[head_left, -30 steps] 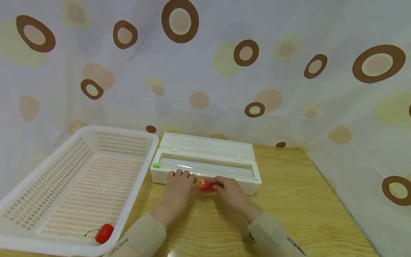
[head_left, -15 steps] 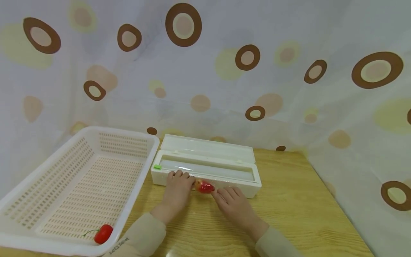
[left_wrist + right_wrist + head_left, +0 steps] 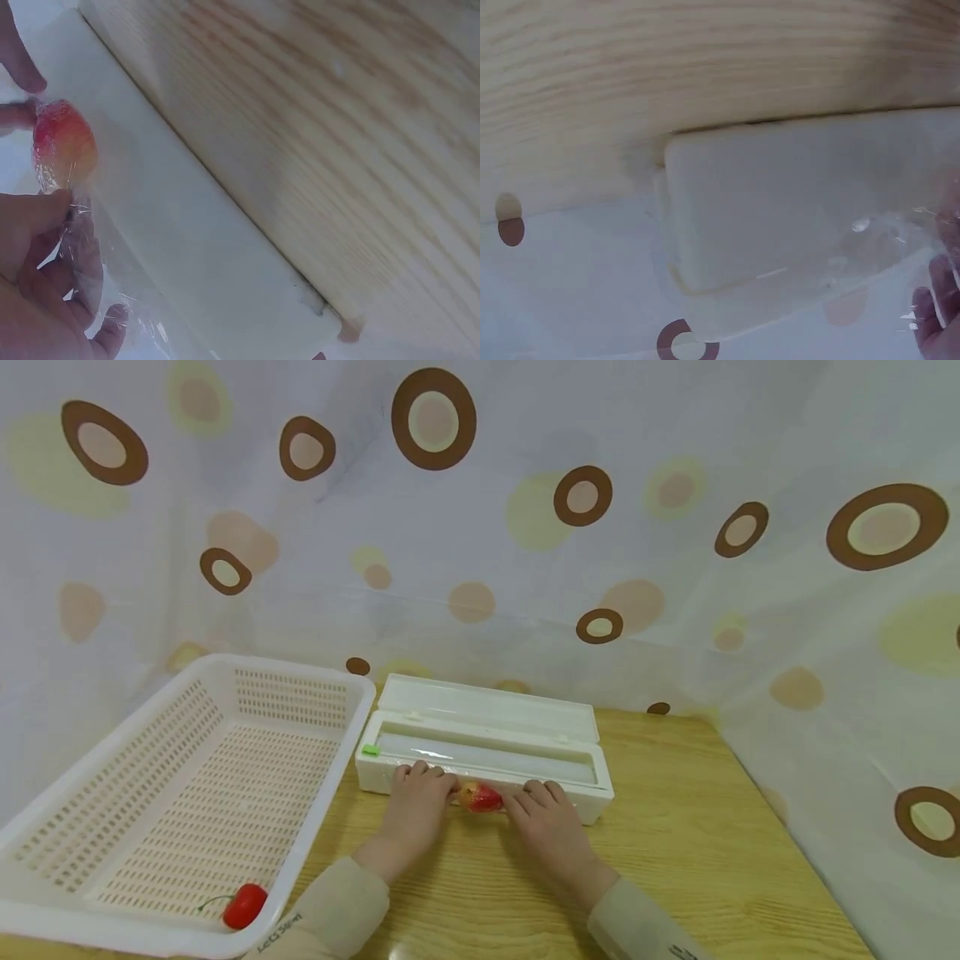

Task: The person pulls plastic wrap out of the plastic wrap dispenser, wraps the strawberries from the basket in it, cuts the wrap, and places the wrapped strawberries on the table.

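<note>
A small red-and-yellow fruit (image 3: 480, 797), wrapped in clear cling film, is held in front of the white cling film dispenser (image 3: 487, 781). My left hand (image 3: 418, 806) pinches the film at the fruit's yellow end; in the left wrist view its thumb and fingers hold crumpled cling film (image 3: 82, 247). My right hand (image 3: 546, 827) pinches the wrap at the red end, and its fingertips show at the left edge of the left wrist view. Film stretches from both hands over the dispenser's front. The right wrist view catches only part of the right hand (image 3: 939, 315).
The dispenser's lid (image 3: 487, 708) stands open behind its roll (image 3: 483, 756), with a green cutter tab (image 3: 371, 750) at the left. Left of it, a white plastic basket (image 3: 318, 810) holds a red cherry (image 3: 245, 907). A patterned curtain (image 3: 465, 543) hangs behind the wooden table (image 3: 697, 827).
My right hand has dropped back and shifted right from the fruit's red end, then pinched there again. The left hand has stayed in place. The fruit has turned slightly, showing more yellow than half a second ago.
</note>
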### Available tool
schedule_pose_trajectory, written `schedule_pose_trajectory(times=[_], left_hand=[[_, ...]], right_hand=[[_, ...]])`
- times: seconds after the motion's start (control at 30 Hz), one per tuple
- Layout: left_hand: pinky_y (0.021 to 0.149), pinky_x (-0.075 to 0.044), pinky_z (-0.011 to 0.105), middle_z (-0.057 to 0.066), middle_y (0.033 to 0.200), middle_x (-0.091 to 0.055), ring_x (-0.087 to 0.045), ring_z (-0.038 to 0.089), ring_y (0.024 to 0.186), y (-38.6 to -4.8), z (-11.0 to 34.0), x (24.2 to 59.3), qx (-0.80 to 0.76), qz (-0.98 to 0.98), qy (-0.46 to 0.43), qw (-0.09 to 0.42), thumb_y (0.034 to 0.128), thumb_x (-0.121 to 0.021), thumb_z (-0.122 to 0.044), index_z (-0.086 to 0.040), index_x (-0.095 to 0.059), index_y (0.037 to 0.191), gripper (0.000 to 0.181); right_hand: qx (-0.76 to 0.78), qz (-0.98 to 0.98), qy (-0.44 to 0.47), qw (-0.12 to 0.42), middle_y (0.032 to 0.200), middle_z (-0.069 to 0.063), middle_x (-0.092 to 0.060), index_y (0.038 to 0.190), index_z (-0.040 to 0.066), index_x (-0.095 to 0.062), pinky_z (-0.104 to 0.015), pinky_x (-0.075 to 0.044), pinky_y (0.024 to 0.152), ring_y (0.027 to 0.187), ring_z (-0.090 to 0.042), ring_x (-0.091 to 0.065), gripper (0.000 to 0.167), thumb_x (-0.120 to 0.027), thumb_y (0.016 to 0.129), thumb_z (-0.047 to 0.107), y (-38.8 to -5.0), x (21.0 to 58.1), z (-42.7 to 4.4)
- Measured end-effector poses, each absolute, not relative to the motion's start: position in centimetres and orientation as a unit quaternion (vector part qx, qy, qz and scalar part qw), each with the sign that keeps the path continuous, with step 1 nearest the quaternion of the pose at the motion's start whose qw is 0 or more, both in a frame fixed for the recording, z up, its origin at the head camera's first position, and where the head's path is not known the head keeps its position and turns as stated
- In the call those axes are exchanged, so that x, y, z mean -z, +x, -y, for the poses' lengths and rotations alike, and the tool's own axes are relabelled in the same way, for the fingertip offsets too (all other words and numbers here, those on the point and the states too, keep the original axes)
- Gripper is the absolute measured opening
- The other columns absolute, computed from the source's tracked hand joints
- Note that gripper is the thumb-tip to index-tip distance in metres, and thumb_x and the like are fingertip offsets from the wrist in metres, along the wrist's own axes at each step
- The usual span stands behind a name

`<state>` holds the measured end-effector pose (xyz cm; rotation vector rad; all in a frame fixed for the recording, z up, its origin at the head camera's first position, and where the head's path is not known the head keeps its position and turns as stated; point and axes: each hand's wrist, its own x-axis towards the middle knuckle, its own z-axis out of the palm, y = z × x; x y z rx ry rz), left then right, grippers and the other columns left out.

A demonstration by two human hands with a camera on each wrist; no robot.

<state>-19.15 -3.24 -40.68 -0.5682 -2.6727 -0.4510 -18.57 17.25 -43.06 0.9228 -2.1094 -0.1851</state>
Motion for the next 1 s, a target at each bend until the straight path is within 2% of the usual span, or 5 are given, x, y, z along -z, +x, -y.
schedule_pose_trajectory(times=[0.17, 0.43, 0.7, 0.87, 1.0], left_hand=[[0.078, -0.038, 0.036, -0.003, 0.084, -0.068, -0.051, 0.016, 0.076, -19.1, 3.5, 40.5, 0.156, 0.951, -0.194, 0.183, 0.0842, -0.065, -0.020, -0.016, -0.069, 0.085, 0.006], [0.079, -0.042, 0.038, 0.002, 0.092, -0.070, -0.059, 0.021, 0.084, -19.0, 3.8, 40.8, 0.197, 0.943, -0.201, 0.177, 0.0878, -0.061, -0.011, -0.012, -0.069, 0.092, 0.009], [0.063, -0.044, 0.027, 0.013, 0.082, -0.047, -0.044, 0.021, 0.073, -18.9, 5.2, 40.8, 0.044, 0.962, -0.076, 0.258, 0.0780, -0.067, -0.005, 0.006, -0.049, 0.089, 0.024], [0.057, -0.047, 0.022, 0.020, 0.081, -0.051, -0.050, 0.022, 0.068, -18.9, 6.3, 41.2, 0.056, 0.972, -0.055, 0.220, 0.0835, -0.059, 0.000, 0.019, -0.049, 0.094, 0.024], [0.044, -0.047, 0.020, 0.019, 0.065, -0.056, -0.055, 0.019, 0.049, -18.9, 6.6, 41.4, 0.130, 0.971, -0.035, 0.200, 0.0877, -0.053, 0.004, 0.028, -0.042, 0.106, 0.032]], right_hand=[[0.096, 0.836, 0.360, 0.404, 0.099, 0.000, -0.060, 0.114, 0.011, -0.058, -0.030, -0.045, 0.076, 0.088, -0.017, -0.055, 0.063, -0.083, 0.061, 0.033, -18.5, 42.3, -15.4], [0.054, 0.854, 0.354, 0.377, 0.090, -0.002, -0.059, 0.105, 0.008, -0.058, -0.029, -0.047, 0.073, 0.079, -0.017, -0.057, 0.035, -0.076, 0.075, 0.015, -19.3, 42.7, -14.2], [0.008, 0.874, 0.347, 0.341, 0.089, -0.001, -0.064, 0.102, 0.008, -0.061, -0.029, -0.049, 0.078, 0.082, -0.017, -0.060, 0.038, -0.081, 0.070, 0.016, -19.2, 41.9, -14.4], [0.014, 0.870, 0.358, 0.339, 0.093, -0.001, -0.065, 0.103, 0.007, -0.062, -0.029, -0.049, 0.076, 0.083, -0.017, -0.060, 0.039, -0.081, 0.070, 0.016, -19.0, 41.7, -14.4], [0.026, 0.870, 0.362, 0.334, 0.096, 0.000, -0.065, 0.104, 0.009, -0.063, -0.028, -0.050, 0.076, 0.084, -0.016, -0.060, 0.039, -0.081, 0.071, 0.019, -18.8, 41.8, -14.3]])
